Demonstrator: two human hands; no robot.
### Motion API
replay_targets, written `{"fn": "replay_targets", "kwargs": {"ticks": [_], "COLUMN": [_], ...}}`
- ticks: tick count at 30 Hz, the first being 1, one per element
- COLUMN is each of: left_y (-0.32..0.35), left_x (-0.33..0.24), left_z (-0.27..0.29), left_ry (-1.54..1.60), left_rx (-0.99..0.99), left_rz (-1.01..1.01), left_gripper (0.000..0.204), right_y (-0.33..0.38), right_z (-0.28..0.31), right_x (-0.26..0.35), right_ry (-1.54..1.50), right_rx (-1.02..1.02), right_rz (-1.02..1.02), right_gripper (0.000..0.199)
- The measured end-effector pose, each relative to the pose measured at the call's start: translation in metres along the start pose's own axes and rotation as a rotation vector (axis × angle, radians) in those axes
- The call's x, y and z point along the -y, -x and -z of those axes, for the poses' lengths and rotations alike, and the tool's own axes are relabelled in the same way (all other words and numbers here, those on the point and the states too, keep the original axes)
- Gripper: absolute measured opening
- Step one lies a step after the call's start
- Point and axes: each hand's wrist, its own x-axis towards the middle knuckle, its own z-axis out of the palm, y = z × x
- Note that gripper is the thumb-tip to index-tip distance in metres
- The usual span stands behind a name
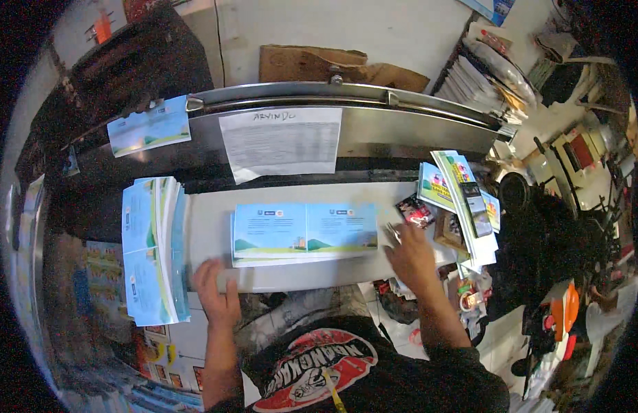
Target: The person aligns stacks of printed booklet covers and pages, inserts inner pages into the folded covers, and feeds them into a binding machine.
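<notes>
A stack of light blue printed sheets (305, 230) with a green landscape along the bottom lies on the white worktop in front of me. Just off its lower left corner is my left hand (217, 292), empty, its fingers apart. My right hand (410, 258) is closed beside the stack's right edge. Something small and shiny shows at its fingertips, too blurred to name. To the left, a thicker fanned pile of the same blue sheets (143, 251) rests on the worktop's end.
Booklets (439, 186) and a dark phone (477, 210) lie piled at the right, near a small brown box (450, 230). Behind the worktop runs a metal rail (298, 93), with a handwritten-headed paper (281, 144) and a blue sheet (150, 127) on the panel below.
</notes>
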Motion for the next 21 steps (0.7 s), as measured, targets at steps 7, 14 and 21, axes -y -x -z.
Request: {"fn": "replay_targets", "kwargs": {"ticks": [7, 14, 21], "left_y": [0.066, 0.072, -0.053], "left_x": [-0.042, -0.051, 0.027], "left_z": [0.021, 0.078, 0.178], "left_ry": [0.04, 0.108, -0.056], "left_rx": [0.133, 0.153, -0.241], "left_rz": [-0.08, -0.015, 0.102], "left_gripper": [0.036, 0.04, 0.018], "right_y": [0.043, 0.025, -0.009], "right_z": [-0.028, -0.034, 0.003], "right_x": [-0.085, -0.057, -0.032], "right_ry": [0.266, 0.252, -0.632], "right_rx": [-0.14, -0.018, -0.19], "right_rz": [0.077, -0.014, -0.285], "right_gripper": [0.052, 0.036, 0.04]}}
